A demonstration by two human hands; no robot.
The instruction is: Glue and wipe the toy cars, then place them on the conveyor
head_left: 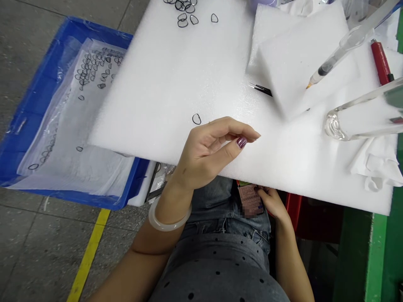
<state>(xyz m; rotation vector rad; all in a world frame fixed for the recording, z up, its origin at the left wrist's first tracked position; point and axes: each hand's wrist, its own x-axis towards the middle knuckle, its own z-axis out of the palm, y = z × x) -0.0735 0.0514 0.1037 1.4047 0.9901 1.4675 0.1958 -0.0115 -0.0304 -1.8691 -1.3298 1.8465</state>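
Note:
My left hand [208,153], with a white bangle [168,224] at the wrist, hovers over the front edge of the white foam sheet [151,105]. Its fingers are loosely curved with the thumb beneath them, and nothing shows between them. Just beyond the knuckles lies a single thin black ring [196,119]. Down at my lap, below the foam edge, my right hand [273,203] grips a pinkish-brown printed card [250,200] by its right side. Part of that card is blurred out, and a green and red piece shows at its top.
More black rings [185,8] lie at the foam's far edge. A blue tray [28,113] with lined-up rings stands left. To the right are black tweezers [262,89], an orange-tipped syringe [327,65], a clear glass vessel [362,119], a red tool [381,63] and crumpled tissue [376,165].

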